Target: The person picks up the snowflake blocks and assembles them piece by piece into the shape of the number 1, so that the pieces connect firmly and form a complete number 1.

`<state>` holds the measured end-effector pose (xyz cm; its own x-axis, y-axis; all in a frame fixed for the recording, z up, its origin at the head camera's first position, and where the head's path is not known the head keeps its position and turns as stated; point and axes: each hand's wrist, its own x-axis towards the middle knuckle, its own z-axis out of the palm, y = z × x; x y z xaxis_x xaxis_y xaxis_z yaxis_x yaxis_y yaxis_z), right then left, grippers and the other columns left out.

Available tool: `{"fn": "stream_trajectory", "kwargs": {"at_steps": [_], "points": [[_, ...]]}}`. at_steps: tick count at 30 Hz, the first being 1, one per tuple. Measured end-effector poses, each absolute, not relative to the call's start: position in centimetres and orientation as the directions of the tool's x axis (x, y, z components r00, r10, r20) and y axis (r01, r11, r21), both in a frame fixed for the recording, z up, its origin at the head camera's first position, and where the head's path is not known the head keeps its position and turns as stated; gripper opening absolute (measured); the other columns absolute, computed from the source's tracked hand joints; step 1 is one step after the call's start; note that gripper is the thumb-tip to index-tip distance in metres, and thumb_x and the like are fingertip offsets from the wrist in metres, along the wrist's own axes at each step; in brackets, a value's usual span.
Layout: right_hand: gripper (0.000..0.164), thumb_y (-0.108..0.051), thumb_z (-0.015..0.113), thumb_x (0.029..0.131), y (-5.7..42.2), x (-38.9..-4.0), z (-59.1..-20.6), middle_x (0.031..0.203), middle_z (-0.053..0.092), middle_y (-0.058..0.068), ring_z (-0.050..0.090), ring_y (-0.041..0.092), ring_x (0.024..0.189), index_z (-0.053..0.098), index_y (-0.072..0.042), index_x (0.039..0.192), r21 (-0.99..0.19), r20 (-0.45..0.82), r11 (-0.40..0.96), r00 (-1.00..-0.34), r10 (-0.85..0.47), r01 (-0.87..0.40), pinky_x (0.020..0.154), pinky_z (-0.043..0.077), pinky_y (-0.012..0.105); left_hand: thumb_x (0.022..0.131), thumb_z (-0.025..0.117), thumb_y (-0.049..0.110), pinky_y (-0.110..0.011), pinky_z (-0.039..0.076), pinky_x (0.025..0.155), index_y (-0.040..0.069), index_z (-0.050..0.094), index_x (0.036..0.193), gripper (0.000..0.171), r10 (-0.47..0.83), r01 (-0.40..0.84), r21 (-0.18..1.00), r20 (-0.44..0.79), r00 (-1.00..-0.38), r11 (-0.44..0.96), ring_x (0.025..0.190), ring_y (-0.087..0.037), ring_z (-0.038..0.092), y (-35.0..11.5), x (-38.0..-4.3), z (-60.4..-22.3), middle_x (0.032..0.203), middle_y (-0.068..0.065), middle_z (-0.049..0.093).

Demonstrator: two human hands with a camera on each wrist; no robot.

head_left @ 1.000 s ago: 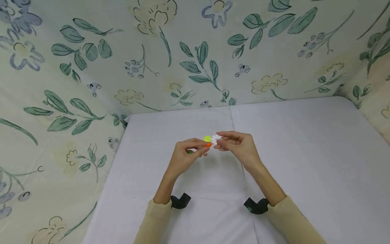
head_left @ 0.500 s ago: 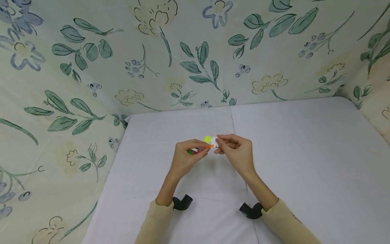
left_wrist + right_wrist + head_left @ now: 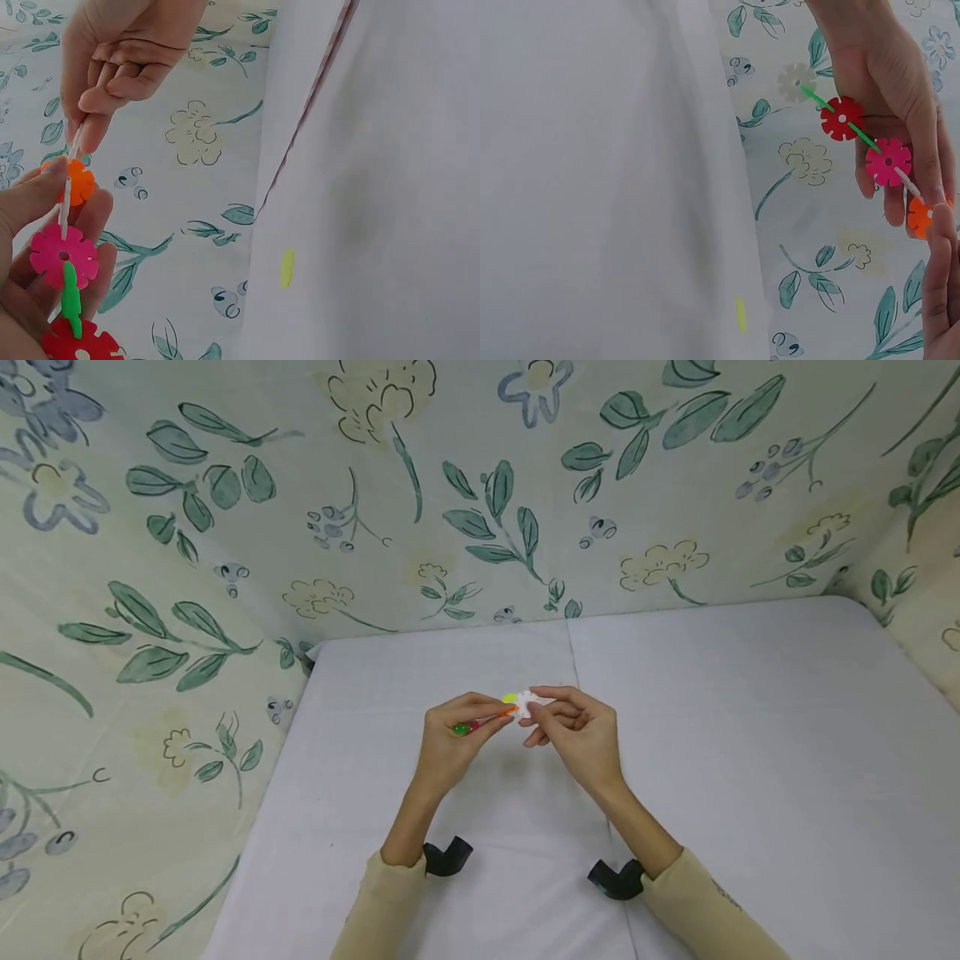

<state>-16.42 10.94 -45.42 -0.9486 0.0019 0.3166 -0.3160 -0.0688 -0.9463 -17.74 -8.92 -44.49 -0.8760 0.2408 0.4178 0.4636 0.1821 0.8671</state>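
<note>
1 orange disc (image 3: 86, 182) pinched, L hand (image 3: 446, 752), white disc (image 3: 523, 702) pinched, R hand (image 3: 588, 739), sleeve mark (image 3: 727, 896) poss. txt

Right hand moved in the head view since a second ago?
Yes, slightly: the right hand has shifted left and down in the picture at its wrist, judged against the seam in the white cloth.

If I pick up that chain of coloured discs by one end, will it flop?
Probably not: the chain of discs juts straight past the left hand without visible sag. It's likely light, since the discs look thin. A knock might pop it apart, as only slots seem to join them.
</note>
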Motion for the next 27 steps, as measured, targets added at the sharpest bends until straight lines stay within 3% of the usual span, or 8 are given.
{"fn": "stream_trajectory", "kwargs": {"at_steps": [9, 22, 27], "points": [[0.021, 0.001, 0.073, 0.094, 11.4, -16.4, -44.8, 0.077, 0.075, 0.023, 0.07, 0.021, 0.05, 0.072, 0.008, 0.114, -0.954, 0.296, -0.072, -0.953, -0.067, -0.292, 0.055, 0.061, 0.034, 0.086, 0.08, -0.003, -0.021, 0.056, 0.07, -0.001, 0.081, 0.101, 0.015, 0.321, 0.499, 0.855, 0.437, -0.84, 0.142, 0.084, -0.018, 0.072, -9.3, -17.8, -44.3, 0.097, -0.014, 0.079], [0.018, -0.003, 0.072, 0.095, 8.9, -15.1, -45.8, 0.078, 0.074, 0.028, 0.07, 0.017, 0.049, 0.071, 0.004, 0.112, -0.958, 0.271, -0.064, -0.957, 0.105, -0.279, 0.053, 0.061, 0.033, 0.086, 0.08, -0.002, -0.019, 0.05, 0.062, 0.003, 0.084, 0.095, 0.01, 0.258, 0.533, 0.807, 0.474, -0.842, 0.254, 0.074, -0.019, 0.07, -8.7, -17.7, -44.4, 0.089, -0.009, 0.08], [0.019, -0.002, 0.072, 0.095, 8.9, -15.4, -46.2, 0.08, 0.073, 0.03, 0.072, 0.018, 0.052, 0.068, 0.007, 0.113, -0.961, 0.255, -0.092, -0.964, 0.069, -0.261, 0.055, 0.062, 0.034, 0.084, 0.082, -0.003, -0.019, 0.048, 0.059, 0.002, 0.084, 0.093, 0.01, 0.266, 0.558, 0.773, 0.494, -0.828, 0.301, 0.071, -0.017, 0.067, -8.8, -17.8, -44.6, 0.086, -0.009, 0.079]]}}
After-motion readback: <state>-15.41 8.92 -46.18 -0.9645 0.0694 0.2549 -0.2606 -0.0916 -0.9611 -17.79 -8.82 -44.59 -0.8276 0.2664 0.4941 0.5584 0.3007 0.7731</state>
